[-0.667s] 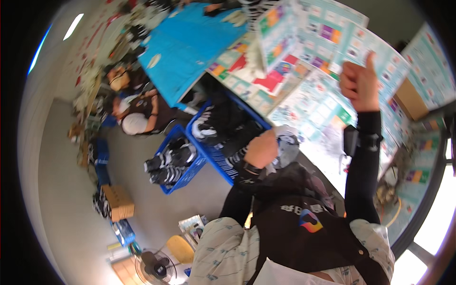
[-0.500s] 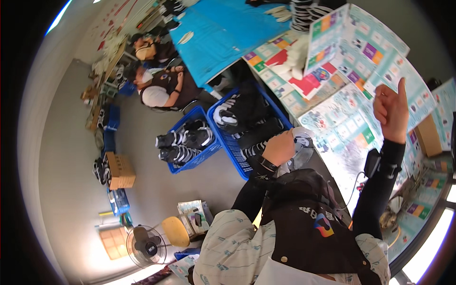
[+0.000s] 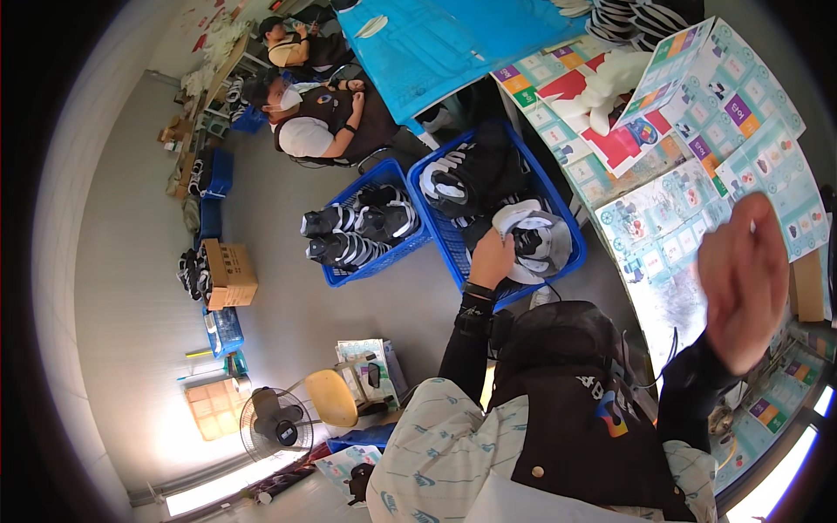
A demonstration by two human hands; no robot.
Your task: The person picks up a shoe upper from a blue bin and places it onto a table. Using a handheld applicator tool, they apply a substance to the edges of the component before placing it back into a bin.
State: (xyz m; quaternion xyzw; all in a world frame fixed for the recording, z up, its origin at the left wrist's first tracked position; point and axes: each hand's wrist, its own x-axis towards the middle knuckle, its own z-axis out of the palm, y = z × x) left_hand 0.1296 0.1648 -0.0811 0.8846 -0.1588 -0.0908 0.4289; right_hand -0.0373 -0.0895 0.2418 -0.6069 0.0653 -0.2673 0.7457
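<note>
My left hand (image 3: 493,261) is closed on the edge of a white and grey shoe (image 3: 551,247) with a dark inside. That shoe is at the near end of a large blue basket (image 3: 452,277); whether it rests on the things below is hidden. Beside it in the basket lie a black and white striped shoe (image 3: 443,181) and dark pieces. Over the right side of the patterned table (image 3: 676,301) my right hand (image 3: 745,288) is raised, smeared by motion. Nothing shows in it, and its fingers cannot be made out clearly.
A smaller blue basket (image 3: 384,266) of black and white shoes adjoins the large one. Patterned boards (image 3: 671,74) and a white glove (image 3: 602,91) lie on the table. Two seated people (image 3: 309,131) are beyond, by a blue-topped table (image 3: 418,57). A fan (image 3: 277,418) stands lower left.
My left hand has moved forward with the shoe, from beside the basket to over its near end. My right hand has come lower and closer, and its raised finger no longer stands out.
</note>
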